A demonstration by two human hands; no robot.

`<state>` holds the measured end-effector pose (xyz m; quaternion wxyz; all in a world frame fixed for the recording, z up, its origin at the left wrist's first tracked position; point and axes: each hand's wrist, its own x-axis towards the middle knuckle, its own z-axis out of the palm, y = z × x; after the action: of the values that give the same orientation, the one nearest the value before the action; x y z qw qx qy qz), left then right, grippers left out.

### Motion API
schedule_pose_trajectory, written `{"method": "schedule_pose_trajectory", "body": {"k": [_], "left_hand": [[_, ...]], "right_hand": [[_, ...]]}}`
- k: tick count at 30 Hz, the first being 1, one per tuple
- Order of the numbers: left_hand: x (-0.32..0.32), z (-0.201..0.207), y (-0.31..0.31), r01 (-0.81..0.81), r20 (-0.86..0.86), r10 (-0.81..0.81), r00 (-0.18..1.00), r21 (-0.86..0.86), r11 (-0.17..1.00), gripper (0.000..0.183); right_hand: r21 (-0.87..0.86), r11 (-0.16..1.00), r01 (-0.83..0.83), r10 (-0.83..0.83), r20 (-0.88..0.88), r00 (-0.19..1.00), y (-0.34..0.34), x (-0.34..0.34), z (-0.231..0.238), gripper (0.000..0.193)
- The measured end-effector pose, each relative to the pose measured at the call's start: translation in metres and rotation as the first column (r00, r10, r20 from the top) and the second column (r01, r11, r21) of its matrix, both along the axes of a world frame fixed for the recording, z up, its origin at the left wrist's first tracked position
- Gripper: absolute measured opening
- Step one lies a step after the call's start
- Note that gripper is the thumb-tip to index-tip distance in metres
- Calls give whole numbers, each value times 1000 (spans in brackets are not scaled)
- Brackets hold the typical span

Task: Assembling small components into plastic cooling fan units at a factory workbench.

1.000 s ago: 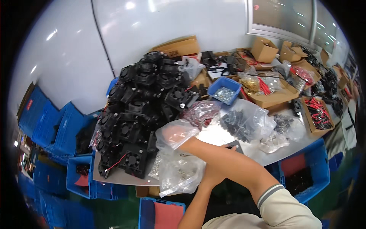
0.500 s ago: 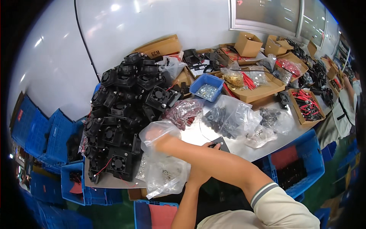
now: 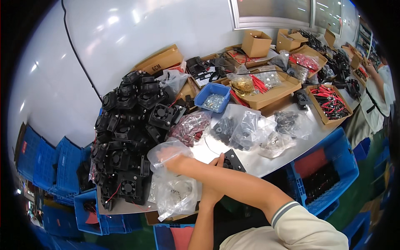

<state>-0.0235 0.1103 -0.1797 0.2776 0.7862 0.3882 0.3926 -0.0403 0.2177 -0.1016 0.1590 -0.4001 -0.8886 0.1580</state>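
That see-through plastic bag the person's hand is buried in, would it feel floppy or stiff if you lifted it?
Probably floppy: the clear bag is thin film that wrinkles and drapes over the right hand inside it. It likely feels light, since little shows inside besides the hand. Its glossy surface suggests it may be slippery to grip.

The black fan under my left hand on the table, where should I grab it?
Grip the fan by its two opposite flat side edges, coming from above. It lies flat on the table, its square frame offering straight parallel sides, and the left hand already rests at its near edge.
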Motion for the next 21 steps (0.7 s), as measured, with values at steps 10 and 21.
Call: {"method": "schedule_pose_trajectory", "body": {"k": [10,21], "left_hand": [[1,-2,-1,-50,-123,67,990,131,990,76],[11,10,3,-50,48,45,998,107,993,84]], "right_hand": [[172,971,-165,193,-162,968,-17,20,-38,27],[-2,999,54,-53,153,987,4,-14,-14,18]]}}
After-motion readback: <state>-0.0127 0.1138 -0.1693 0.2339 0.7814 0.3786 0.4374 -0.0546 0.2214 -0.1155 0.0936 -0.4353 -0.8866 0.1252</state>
